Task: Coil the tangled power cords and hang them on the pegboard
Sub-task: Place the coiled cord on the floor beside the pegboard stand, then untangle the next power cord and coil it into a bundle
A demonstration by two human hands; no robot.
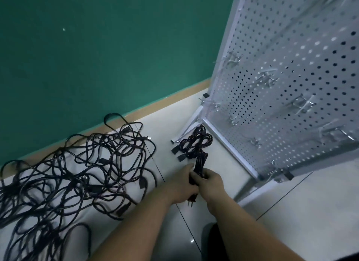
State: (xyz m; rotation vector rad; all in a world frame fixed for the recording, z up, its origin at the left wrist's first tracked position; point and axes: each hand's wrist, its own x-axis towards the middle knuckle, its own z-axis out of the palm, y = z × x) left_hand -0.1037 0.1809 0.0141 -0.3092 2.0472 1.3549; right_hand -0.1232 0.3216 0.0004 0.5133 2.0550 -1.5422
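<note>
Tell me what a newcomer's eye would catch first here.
First, the big tangle of black cords sprawled over the floor at left, along the green wall. At centre, the left hand and right hand both grip one coiled bundle. At right stands the white pegboard, with no cord on its hooks.

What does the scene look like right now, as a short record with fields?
left hand: grips the coil's near end
right hand: grips the coil beside the left hand
coil: black, bunched, near the pegboard's foot
plug: pokes out under the left hand
tangle: loose black cords spread on the floor, left side
pegboard: white, standing, right side
hooks: no cord hung yet
</note>
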